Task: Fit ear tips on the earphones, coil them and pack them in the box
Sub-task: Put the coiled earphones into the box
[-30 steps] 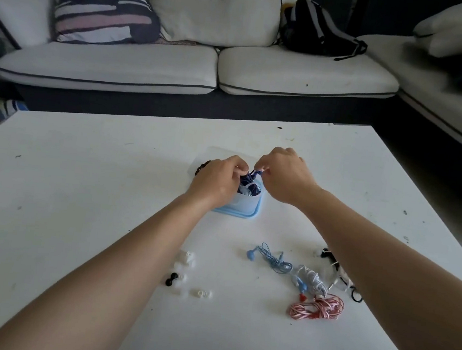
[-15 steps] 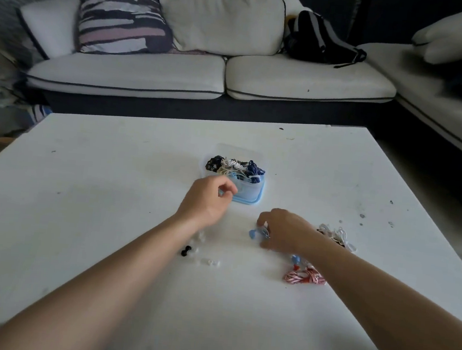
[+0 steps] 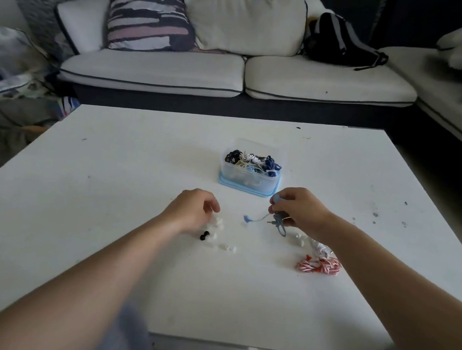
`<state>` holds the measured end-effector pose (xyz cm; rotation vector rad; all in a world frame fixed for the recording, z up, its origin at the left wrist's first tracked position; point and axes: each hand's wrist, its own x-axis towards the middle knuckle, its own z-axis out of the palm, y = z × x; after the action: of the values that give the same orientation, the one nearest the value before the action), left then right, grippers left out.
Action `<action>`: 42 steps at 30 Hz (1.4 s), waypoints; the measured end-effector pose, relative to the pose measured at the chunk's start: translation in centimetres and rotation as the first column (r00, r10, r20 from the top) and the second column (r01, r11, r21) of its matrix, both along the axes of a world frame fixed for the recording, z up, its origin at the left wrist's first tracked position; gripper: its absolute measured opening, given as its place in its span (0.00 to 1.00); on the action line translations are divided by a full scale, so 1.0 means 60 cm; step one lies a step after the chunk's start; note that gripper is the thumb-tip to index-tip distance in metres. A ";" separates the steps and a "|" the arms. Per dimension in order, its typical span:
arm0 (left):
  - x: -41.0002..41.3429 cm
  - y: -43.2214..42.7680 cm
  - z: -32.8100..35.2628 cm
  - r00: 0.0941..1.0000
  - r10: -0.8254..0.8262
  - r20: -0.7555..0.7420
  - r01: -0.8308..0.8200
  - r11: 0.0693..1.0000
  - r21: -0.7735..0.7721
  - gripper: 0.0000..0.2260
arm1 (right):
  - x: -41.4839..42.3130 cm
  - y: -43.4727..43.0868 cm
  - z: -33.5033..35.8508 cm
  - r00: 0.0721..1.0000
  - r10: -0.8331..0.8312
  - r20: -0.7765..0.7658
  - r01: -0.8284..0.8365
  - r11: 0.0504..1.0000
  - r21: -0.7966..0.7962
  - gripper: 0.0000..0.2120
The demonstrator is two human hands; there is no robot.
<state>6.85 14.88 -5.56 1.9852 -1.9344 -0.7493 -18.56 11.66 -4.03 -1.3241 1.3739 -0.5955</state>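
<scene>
indoors, a pale sofa [image 3: 234,73] with a striped cushion [image 3: 149,11] and a black bag [image 3: 341,41] runs behind a white tabletop [image 3: 109,191], where a person's two bare forearms reach in from the near edge. the right hand [image 3: 302,210] is closed round a set of blue earphones [image 3: 275,199], one bud peeking out above the fingers. a strand of cable trails left to the other bud, which lies on the tabletop, and a loop of cord hangs below the hand. the left hand [image 3: 192,210] hovers knuckles-up, fingers curled down over a scatter of white ear tips [image 3: 218,224]; whether it pinches one cannot be made out. beyond both hands, toward the middle of the tabletop, stands the clear box [image 3: 249,176] with a blue band at its foot, lidless and packed with coiled cables in dark blue, white and black. by the right forearm lie a bundled set of red-and-white earphones [image 3: 319,266] and, just beyond it, white earphones [image 3: 319,246], partly hidden by the arm. a pair of black ear tips [image 3: 204,235] sits just beside the left wrist, with more white ones nearer the camera.
</scene>
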 end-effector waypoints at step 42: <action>-0.080 -0.009 0.024 0.365 0.350 -0.863 -0.102 0.936 0.336 0.11 | 0.024 -0.002 -0.004 0.927 0.018 0.376 -0.028 0.999 0.021 0.03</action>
<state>2.06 14.33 -4.11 1.3123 -0.8690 -1.6025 -17.13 11.53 -4.28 -1.1321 1.0464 -0.7691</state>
